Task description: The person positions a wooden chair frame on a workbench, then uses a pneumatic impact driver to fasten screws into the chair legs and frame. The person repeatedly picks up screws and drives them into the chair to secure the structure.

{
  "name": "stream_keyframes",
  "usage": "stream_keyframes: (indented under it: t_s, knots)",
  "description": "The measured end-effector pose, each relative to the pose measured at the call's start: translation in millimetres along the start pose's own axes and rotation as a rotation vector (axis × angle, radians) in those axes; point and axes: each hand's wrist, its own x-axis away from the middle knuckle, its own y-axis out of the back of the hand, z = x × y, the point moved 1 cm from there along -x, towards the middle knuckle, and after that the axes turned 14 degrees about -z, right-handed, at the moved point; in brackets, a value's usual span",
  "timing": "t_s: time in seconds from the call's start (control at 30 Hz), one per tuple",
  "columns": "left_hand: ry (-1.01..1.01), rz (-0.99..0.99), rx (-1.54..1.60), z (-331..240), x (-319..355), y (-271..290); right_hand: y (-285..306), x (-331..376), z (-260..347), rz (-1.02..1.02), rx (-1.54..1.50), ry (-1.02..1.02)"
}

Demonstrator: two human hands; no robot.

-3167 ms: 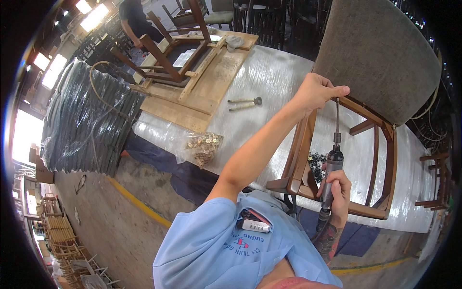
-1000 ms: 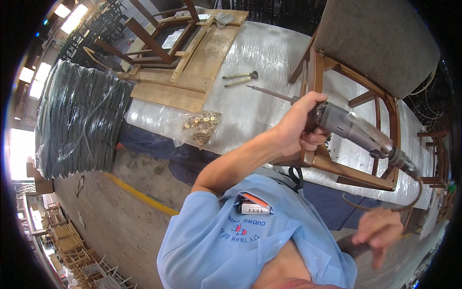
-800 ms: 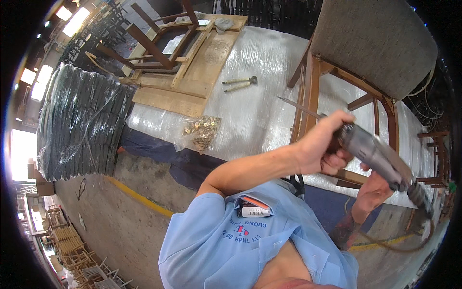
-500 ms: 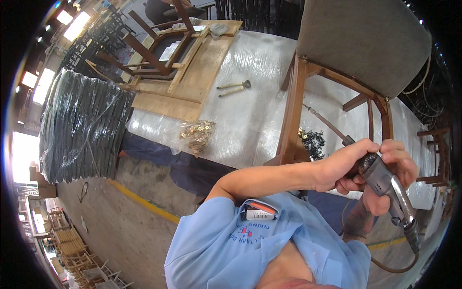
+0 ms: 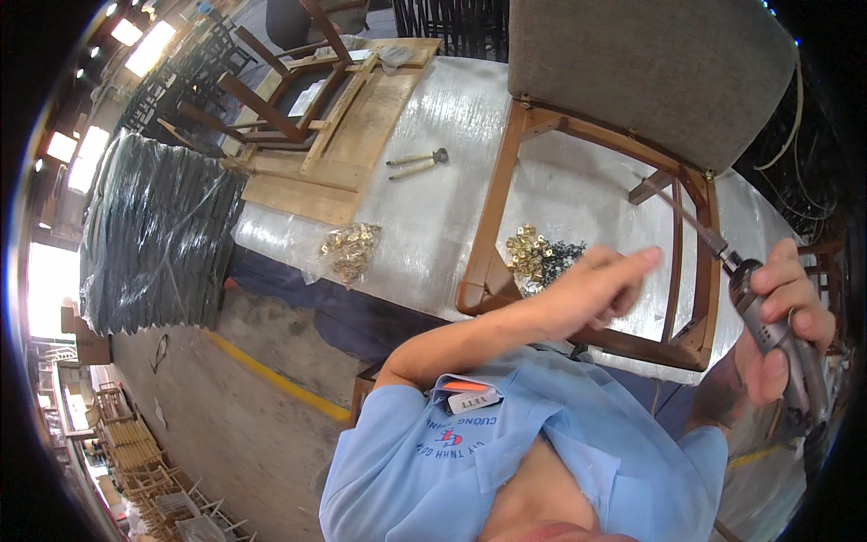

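My right hand (image 5: 787, 316) grips a grey-and-black electric screwdriver (image 5: 748, 291) at the right. Its long thin bit points up and left, over the right side of a brown wooden chair frame (image 5: 495, 212). My left hand (image 5: 598, 287), slightly blurred, is apart from the tool. Its index finger is stretched out, the other fingers are bent, and nothing shows in it. Inside the frame, just beyond that hand, lie a heap of brass-coloured brackets (image 5: 524, 250) and a pile of black screws (image 5: 562, 260). A grey-brown padded panel (image 5: 650, 81) joins the frame's far side.
Pliers with pale handles (image 5: 417, 163) and a clear bag of brass pieces (image 5: 350, 251) lie on the plastic-covered table (image 5: 452, 117). An upturned stool-like wooden frame (image 5: 289, 113) rests on a plywood board (image 5: 361, 149). Wrapped dark stacked pieces (image 5: 153, 235) stand at left.
My left hand has let go of the screwdriver and moved left. The right hand, still gripping the tool, has shifted right. The whole chair frame appears further left in view.
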Motion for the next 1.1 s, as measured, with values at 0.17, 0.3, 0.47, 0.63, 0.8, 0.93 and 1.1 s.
stream_keyframes:
  t_s: [0.17,0.3,0.47,0.63,0.8,0.93,1.1]
  knots:
    - [-0.051,-0.339,0.597,16.0,-9.1,37.2,61.9,-20.6,-29.1,0.138,0.076,0.057]
    - [-0.196,-0.605,0.893,29.8,-19.1,43.8,87.0,-25.1,-60.6,0.112,0.011,-0.041]
    - [-0.182,-0.619,0.940,47.9,-34.4,34.1,99.2,-30.2,-89.2,0.138,-0.163,-0.145]
    - [-0.123,-0.487,0.953,55.8,-47.5,30.7,98.4,-20.0,-94.8,0.152,-0.275,-0.232]
    - [-0.196,-0.556,0.919,58.7,-53.3,30.4,110.5,-16.9,-94.6,0.271,-0.209,-0.198]
    - [-0.253,-0.674,0.874,60.3,-53.7,30.7,119.6,-12.1,-98.4,0.265,-0.171,-0.151]
    - [-0.240,-0.651,0.837,57.1,-54.0,29.1,123.6,-6.2,-104.2,0.248,-0.130,-0.077]
